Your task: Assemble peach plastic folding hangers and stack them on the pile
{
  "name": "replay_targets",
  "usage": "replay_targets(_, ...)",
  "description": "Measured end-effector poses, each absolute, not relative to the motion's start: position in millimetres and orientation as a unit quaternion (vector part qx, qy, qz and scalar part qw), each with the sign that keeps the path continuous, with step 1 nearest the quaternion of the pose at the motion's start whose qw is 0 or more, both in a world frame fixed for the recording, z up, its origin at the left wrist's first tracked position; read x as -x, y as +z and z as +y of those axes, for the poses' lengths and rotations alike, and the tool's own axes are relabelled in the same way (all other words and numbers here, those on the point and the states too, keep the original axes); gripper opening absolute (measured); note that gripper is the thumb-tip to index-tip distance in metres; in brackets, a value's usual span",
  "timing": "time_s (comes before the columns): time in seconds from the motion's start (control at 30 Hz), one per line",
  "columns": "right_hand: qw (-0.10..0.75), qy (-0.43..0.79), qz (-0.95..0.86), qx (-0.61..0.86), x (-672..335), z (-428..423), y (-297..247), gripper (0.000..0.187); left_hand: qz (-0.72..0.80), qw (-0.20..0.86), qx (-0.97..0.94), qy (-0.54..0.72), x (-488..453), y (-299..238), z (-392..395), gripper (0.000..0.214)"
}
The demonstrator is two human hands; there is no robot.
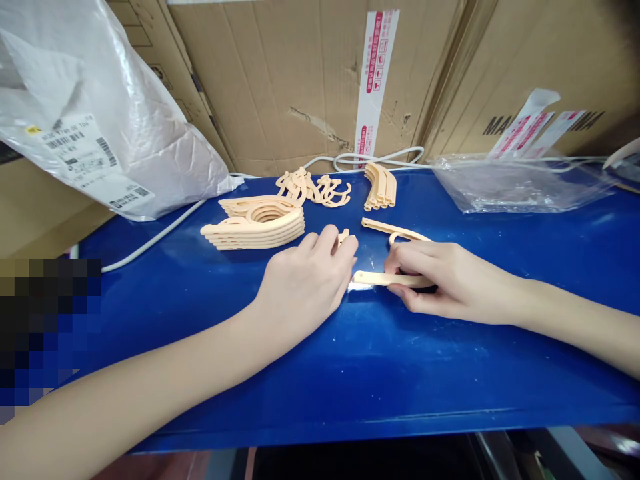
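Tabletop edge (380,419) lies well off; right hand (443,283) pinches hanger arm (373,278), left hand (305,283) unclear.

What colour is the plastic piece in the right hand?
The plastic piece is pale peach; head view shows it.

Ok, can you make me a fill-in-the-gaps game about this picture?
The table is coloured ____.
The boxes behind it are made of ____.
The right hand pinches a flat plastic bar; the stack of pieces lies beyond the ____ hand.
Missing words: blue, cardboard, left.
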State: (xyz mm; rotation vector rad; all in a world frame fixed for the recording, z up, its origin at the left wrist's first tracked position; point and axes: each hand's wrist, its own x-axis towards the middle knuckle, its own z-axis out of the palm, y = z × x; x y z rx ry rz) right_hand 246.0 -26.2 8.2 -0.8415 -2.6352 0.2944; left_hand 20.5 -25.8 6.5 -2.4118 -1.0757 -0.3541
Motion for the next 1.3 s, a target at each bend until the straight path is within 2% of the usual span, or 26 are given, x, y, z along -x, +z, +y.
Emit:
replay_targets(0.13, 0.165, 0.100, -0.927, 0.321, -248.2, -29.1, 7.2, 0.003, -0.392, 0.206, 0.888, -0.128, -19.4, 4.2, -24.9, 0.027)
replay_targets(0.3, 0.155, 0.062, -0.932, 0.320, -248.2, -30.2, 3.4, 0.003, -0.385, 0.174, 0.895, -0.145, -16.7, 4.0, -23.2, 0.020)
replay_targets(0.53, 0.153, -0.003, -0.917, 0.368, -246.8, -29.0, 4.3, 0.010, -0.420, -0.068, 0.881, -0.207, -18.3, 6.2, -17.2, 0.021)
replay_targets(0.67, 0.167, -0.020, -0.913, 0.372, -248.2, -27.2, 2.9, 0.009, -0.414, -0.126, 0.870, -0.235, -19.3, 5.3, -14.7, 0.020)
replay_targets(0.87, 0.193, -0.053, -0.902, 0.383, -247.0, -29.0, 2.3, 0.026, -0.372, -0.148, 0.888, -0.225, -18.8, 5.6, -16.0, 0.014)
replay_targets(1.0, 0.211, -0.051, -0.901, 0.376, -247.7, -31.8, 4.0, 0.029, -0.314, -0.161, 0.893, -0.280, -16.4, 5.6, -15.7, 0.017)
replay_targets(1.13, 0.227, -0.043, -0.911, 0.342, -248.0, -34.4, 4.2, 0.028, -0.257, -0.096, 0.912, -0.305, -15.2, 5.3, -17.9, 0.022)
replay_targets(1.3, 0.227, -0.042, -0.924, 0.305, -248.2, -35.1, 3.3, 0.027, -0.260, -0.055, 0.919, -0.291, -16.4, 6.7, -22.1, 0.022)
